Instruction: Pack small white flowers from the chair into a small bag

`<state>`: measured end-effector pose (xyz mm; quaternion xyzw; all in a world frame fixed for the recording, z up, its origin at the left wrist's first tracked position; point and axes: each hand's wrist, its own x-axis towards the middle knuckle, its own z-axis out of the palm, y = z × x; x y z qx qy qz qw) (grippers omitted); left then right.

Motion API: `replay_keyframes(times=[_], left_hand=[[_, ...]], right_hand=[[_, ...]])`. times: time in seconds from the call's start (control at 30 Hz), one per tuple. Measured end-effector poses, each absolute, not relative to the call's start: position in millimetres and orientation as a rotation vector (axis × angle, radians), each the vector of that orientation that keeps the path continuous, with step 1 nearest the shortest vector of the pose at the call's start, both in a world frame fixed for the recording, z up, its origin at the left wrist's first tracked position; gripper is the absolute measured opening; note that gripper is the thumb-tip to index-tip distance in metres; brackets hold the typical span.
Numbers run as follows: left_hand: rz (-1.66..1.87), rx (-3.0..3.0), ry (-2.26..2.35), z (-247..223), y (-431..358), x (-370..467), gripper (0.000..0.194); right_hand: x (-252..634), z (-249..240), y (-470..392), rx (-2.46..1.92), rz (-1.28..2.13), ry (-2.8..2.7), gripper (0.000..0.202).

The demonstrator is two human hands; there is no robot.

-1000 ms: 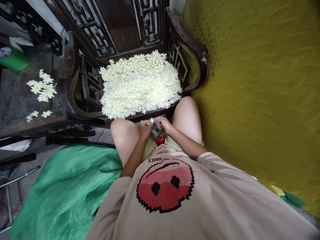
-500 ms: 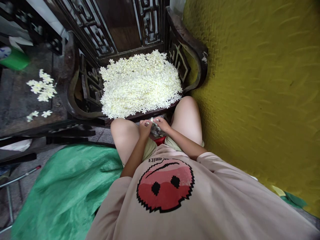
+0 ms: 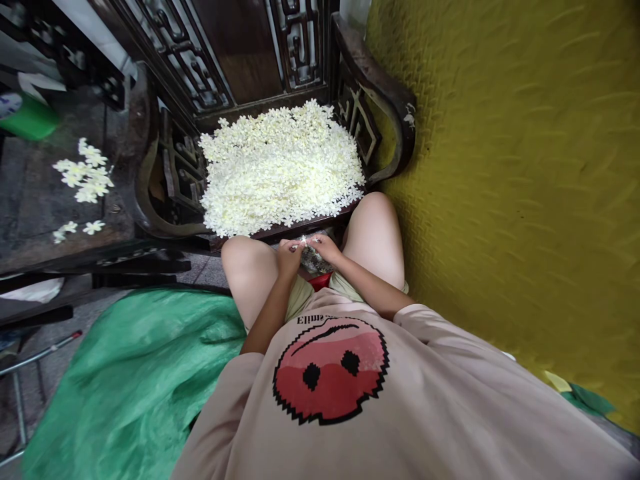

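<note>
Between my knees, my left hand and my right hand nearly meet at the fingertips. Both are closed in a pinch around a small white flower; its stem and any finer part are too small to make out. Just beyond them a thick pile of white flowers with pale yellow centres covers the seat of a dark carved wooden chair. Below my hands, partly hidden by them, is a bag or container with a speckled look.
At the left, a dark wooden seat bears a few loose white flowers and a green container. Green sheeting lies beside me on the left. A yellow textured wall stands close on the right.
My fingers have shifted only very slightly around the small white flower. The pile and everything else look the same.
</note>
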<state>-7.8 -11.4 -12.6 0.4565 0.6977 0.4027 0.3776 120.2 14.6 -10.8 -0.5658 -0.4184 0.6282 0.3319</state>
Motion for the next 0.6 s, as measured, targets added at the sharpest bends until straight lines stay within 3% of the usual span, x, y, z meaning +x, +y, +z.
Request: replay_keyframes(times=[0.17, 0.6], left_hand=[[1.021, 1.171, 1.803, -11.7, -11.4, -6.1, 0.012], [0.934, 1.258, 1.856, -10.0, -12.4, -5.9, 0.012]], right_hand=[[119.0, -6.1, 16.1, -1.508, 1.747, -0.92, 0.021], [122.0, -5.8, 17.5, -1.417, 1.828, -0.899, 0.02]])
